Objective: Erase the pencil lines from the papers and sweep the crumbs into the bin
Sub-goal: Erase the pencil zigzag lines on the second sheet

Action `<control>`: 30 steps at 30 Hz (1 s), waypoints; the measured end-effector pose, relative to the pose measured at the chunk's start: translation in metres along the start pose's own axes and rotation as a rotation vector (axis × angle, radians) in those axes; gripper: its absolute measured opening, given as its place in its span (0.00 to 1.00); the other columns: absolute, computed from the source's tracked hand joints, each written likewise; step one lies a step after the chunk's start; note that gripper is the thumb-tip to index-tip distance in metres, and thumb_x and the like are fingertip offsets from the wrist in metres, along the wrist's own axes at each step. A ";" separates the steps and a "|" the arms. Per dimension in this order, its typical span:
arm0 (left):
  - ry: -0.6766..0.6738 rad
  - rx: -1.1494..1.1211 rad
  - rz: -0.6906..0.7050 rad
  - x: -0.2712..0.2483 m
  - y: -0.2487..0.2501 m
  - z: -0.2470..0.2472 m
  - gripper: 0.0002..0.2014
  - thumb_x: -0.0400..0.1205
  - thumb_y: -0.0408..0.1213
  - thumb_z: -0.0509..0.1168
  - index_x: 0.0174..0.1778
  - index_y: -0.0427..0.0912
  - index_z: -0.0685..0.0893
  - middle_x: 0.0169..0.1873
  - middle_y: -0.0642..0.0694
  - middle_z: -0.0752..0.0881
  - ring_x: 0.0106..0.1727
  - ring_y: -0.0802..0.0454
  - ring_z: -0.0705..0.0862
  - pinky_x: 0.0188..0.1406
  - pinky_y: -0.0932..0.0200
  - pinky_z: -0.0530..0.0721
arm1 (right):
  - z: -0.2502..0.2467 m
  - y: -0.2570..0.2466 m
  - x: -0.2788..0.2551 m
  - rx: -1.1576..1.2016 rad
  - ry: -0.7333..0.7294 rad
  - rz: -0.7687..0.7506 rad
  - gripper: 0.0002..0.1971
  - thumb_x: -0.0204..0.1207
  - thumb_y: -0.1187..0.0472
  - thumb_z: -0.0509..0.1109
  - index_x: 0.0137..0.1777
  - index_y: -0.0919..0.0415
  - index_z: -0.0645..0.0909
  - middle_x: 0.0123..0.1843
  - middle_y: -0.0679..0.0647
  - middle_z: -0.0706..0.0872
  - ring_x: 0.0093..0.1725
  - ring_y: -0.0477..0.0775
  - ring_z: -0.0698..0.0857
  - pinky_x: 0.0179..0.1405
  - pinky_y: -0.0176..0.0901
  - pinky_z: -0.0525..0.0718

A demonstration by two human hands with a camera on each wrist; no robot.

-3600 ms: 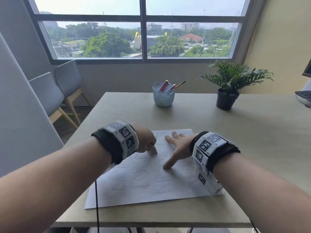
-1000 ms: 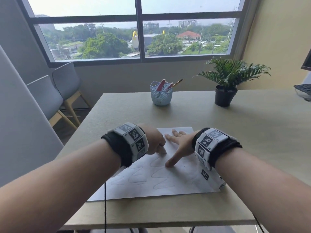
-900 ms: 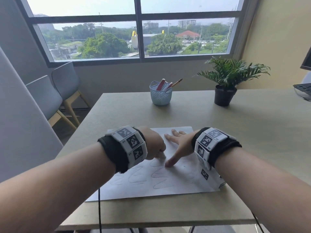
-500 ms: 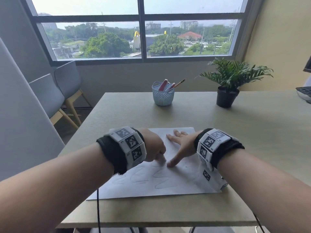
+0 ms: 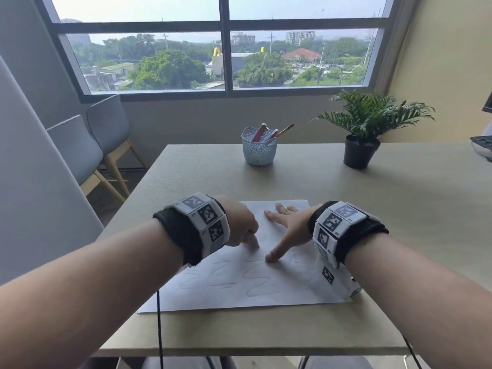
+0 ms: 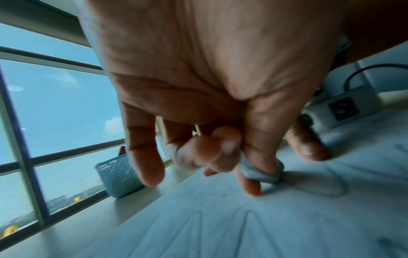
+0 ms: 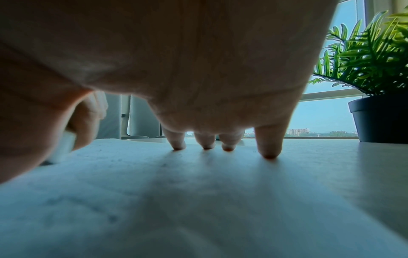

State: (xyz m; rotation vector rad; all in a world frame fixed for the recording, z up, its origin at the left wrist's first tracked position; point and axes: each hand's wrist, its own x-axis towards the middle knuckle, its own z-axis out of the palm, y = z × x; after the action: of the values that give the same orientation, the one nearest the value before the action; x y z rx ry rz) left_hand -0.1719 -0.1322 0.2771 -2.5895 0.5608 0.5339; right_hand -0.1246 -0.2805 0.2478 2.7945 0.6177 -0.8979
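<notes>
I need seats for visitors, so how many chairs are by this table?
2, both to the left of the table near the window: one grey chair nearer the camera, a second chair just behind it. Others may be hidden out of view.

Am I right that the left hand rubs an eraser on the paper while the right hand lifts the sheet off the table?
Not quite. The right hand lies flat, fingers spread, pressing the paper down, as the head view shows. The left hand does rub the eraser on it.
</notes>
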 end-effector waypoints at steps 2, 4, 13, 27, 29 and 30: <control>0.021 -0.035 -0.032 0.003 -0.004 0.001 0.17 0.87 0.53 0.52 0.61 0.49 0.80 0.41 0.52 0.77 0.44 0.50 0.75 0.41 0.57 0.71 | 0.000 0.000 0.000 -0.010 0.007 0.002 0.61 0.59 0.22 0.68 0.83 0.38 0.34 0.86 0.45 0.33 0.85 0.50 0.38 0.82 0.65 0.41; 0.022 -0.041 -0.027 0.001 -0.003 0.005 0.15 0.88 0.50 0.52 0.61 0.48 0.80 0.41 0.52 0.76 0.43 0.50 0.74 0.39 0.57 0.70 | 0.000 0.000 0.000 -0.024 0.011 0.004 0.61 0.59 0.21 0.67 0.83 0.38 0.34 0.86 0.45 0.33 0.85 0.49 0.38 0.81 0.65 0.41; 0.009 -0.024 -0.026 0.000 -0.005 0.005 0.17 0.87 0.55 0.53 0.59 0.49 0.81 0.36 0.55 0.75 0.43 0.51 0.75 0.37 0.57 0.69 | 0.000 0.002 0.005 -0.014 -0.001 0.002 0.62 0.56 0.20 0.67 0.82 0.37 0.33 0.85 0.44 0.32 0.85 0.49 0.37 0.82 0.65 0.40; 0.024 -0.022 0.011 -0.012 -0.007 0.016 0.12 0.87 0.46 0.55 0.60 0.49 0.81 0.43 0.52 0.81 0.42 0.51 0.74 0.37 0.58 0.69 | 0.000 0.002 0.004 0.000 0.001 -0.004 0.62 0.57 0.22 0.69 0.83 0.37 0.34 0.86 0.45 0.33 0.85 0.51 0.37 0.82 0.65 0.42; 0.007 0.005 0.041 -0.016 -0.003 0.019 0.12 0.87 0.47 0.55 0.58 0.48 0.80 0.36 0.53 0.77 0.41 0.50 0.75 0.35 0.58 0.68 | 0.000 0.002 0.005 0.002 0.001 -0.002 0.62 0.57 0.21 0.69 0.83 0.37 0.34 0.86 0.45 0.33 0.85 0.51 0.37 0.82 0.66 0.42; -0.001 0.011 0.054 -0.019 -0.001 0.020 0.12 0.87 0.46 0.55 0.58 0.47 0.81 0.37 0.53 0.76 0.41 0.50 0.75 0.36 0.57 0.68 | 0.000 0.002 0.006 0.003 0.001 -0.002 0.62 0.56 0.21 0.69 0.83 0.37 0.34 0.86 0.45 0.33 0.85 0.51 0.37 0.82 0.66 0.42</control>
State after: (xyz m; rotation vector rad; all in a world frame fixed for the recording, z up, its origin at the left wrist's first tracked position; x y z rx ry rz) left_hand -0.1927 -0.1158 0.2690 -2.5697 0.6327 0.5482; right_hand -0.1195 -0.2805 0.2447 2.7973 0.6204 -0.8993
